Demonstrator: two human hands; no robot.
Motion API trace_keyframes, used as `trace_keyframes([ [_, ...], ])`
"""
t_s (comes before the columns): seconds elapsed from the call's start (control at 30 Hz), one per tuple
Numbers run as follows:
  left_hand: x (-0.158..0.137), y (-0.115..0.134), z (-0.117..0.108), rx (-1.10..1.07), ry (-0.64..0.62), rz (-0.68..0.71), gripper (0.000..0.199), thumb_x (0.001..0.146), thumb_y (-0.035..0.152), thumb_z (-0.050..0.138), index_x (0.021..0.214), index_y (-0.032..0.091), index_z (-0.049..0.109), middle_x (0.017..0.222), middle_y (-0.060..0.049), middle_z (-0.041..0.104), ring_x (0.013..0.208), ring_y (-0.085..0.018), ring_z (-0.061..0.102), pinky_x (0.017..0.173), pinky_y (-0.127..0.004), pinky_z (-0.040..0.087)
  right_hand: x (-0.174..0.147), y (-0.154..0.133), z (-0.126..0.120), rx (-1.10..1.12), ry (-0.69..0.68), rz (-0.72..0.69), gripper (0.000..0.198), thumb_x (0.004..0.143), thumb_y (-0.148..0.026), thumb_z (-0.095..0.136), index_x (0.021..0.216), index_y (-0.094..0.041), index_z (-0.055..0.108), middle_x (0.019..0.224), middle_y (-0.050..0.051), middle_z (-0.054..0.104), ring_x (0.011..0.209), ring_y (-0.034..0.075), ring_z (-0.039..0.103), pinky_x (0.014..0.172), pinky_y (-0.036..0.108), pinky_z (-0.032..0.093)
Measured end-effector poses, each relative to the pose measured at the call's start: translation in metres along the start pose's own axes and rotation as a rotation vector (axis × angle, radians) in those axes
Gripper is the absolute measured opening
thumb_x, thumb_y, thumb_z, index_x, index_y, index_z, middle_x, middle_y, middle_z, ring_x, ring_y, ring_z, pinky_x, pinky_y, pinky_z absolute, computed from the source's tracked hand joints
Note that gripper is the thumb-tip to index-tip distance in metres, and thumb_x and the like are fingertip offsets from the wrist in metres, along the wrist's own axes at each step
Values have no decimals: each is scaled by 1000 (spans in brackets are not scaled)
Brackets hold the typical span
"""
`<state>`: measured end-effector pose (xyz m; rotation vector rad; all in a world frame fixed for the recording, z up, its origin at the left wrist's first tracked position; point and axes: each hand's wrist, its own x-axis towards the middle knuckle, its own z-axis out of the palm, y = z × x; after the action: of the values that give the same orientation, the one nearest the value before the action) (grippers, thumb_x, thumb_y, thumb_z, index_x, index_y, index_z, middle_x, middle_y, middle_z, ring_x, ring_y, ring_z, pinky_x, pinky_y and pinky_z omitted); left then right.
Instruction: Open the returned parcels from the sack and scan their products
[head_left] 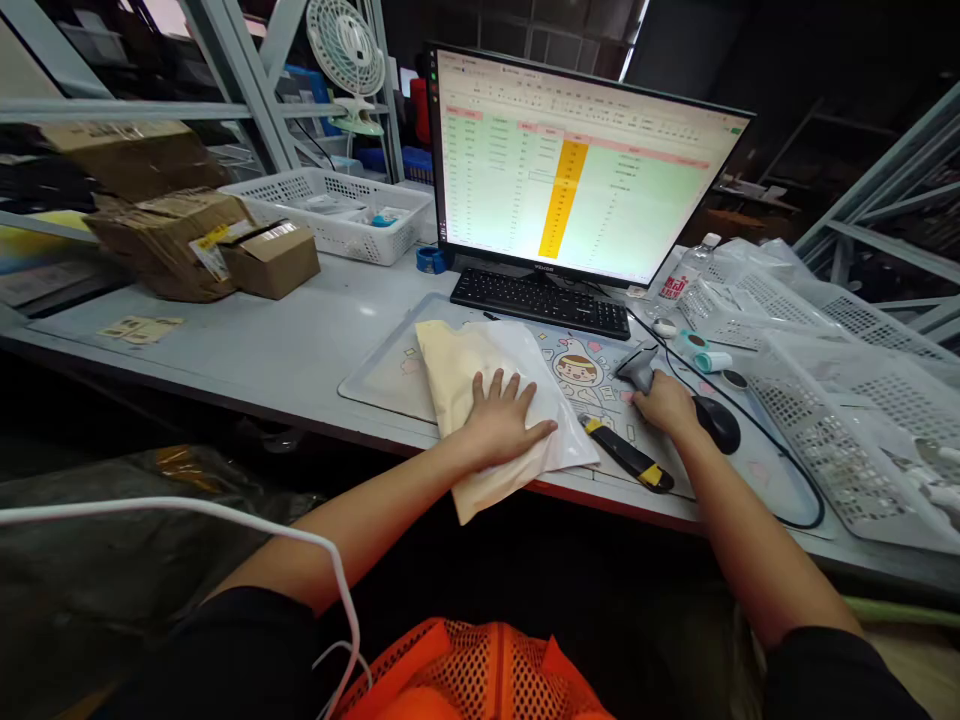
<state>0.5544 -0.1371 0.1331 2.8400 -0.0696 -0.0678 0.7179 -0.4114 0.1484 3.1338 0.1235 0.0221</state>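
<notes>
My left hand (504, 422) lies flat with spread fingers on a yellow-and-white mailer bag (457, 370), whose lower corner sticks out past the desk's front edge. Wrapped round the handle of a grey barcode scanner (637, 367) is my right hand (666, 402), resting low over the desk mat. Between the two hands lies a black-and-yellow utility knife (628, 453). A black mouse (717, 424) sits just right of my right hand, partly behind it.
A monitor (577, 170) showing a spreadsheet stands behind a black keyboard (540, 300). Cardboard boxes (274, 262) and a white basket (375, 240) are at left. More white baskets (847, 470), a plastic bottle (690, 268) and a black cable (787, 455) are at right.
</notes>
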Motion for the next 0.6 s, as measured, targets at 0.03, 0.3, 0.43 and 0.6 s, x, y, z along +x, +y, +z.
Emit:
trace_keyframes([
  [0.03, 1, 7, 4, -32, 14, -67, 94, 101, 79, 33, 169, 13, 33, 176, -23, 23, 164, -50, 6, 126, -76, -4, 4, -2, -2, 6, -20, 11, 51, 96, -36, 64, 135, -3, 59, 131, 28, 68, 124, 41, 66, 97, 45, 53],
  [0.3, 12, 23, -16, -647, 451, -237, 54, 105, 34, 44, 153, 12, 53, 170, -17, 39, 160, -40, 31, 131, -64, 22, -8, 4, -78, 408, -148, 22, 33, 93, -46, 66, 106, -16, 66, 78, 9, 68, 65, 24, 66, 54, 33, 49],
  [0.43, -18, -12, -34, -675, 413, 157, 42, 102, 25, 45, 138, 16, 64, 145, -12, 67, 140, -28, 60, 123, -48, 44, -56, 13, -143, 566, -387, -262, 41, 89, -59, 74, 96, -20, 67, 63, 0, 55, 46, 13, 46, 40, 26, 34],
  [0.6, -48, -60, -36, -257, 195, 426, 58, 97, 54, 68, 142, 17, 64, 155, -14, 60, 157, -33, 40, 134, -56, 19, -107, -5, -175, 443, -576, -651, 40, 86, -58, 78, 98, -20, 74, 71, 2, 65, 59, 18, 59, 51, 28, 46],
])
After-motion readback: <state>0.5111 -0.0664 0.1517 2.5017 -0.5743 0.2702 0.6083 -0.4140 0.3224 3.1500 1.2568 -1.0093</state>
